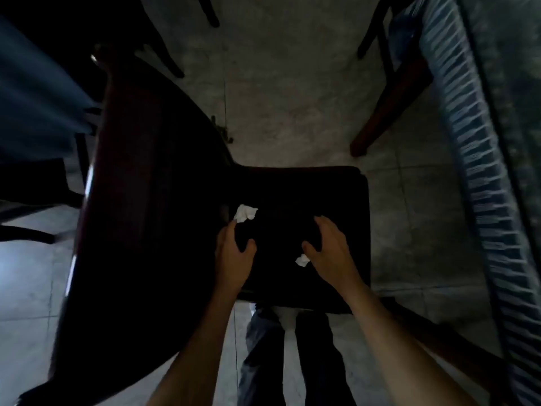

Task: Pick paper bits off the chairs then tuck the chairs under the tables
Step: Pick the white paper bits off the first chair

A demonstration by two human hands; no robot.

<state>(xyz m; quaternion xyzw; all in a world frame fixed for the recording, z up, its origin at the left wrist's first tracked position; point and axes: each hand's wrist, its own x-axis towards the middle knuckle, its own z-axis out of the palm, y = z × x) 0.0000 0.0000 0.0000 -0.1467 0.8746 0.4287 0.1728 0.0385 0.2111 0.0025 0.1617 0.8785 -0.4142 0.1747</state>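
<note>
Two crumpled white paper bits lie on a dark square chair seat [307, 194]: one [245, 213] at the left hand's [234, 256] fingertips, another [302, 260] beside the right hand's [330, 250] thumb; both hands spread, gripping nothing.

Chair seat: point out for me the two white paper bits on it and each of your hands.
Larger paper bit [245, 213]: head view, middle of the crumpled wad.
Smaller paper bit [302, 260]: head view, middle of the scrap.
Left hand [234, 256]: head view, back of the hand.
Right hand [330, 247]: head view, back of the hand.
</note>
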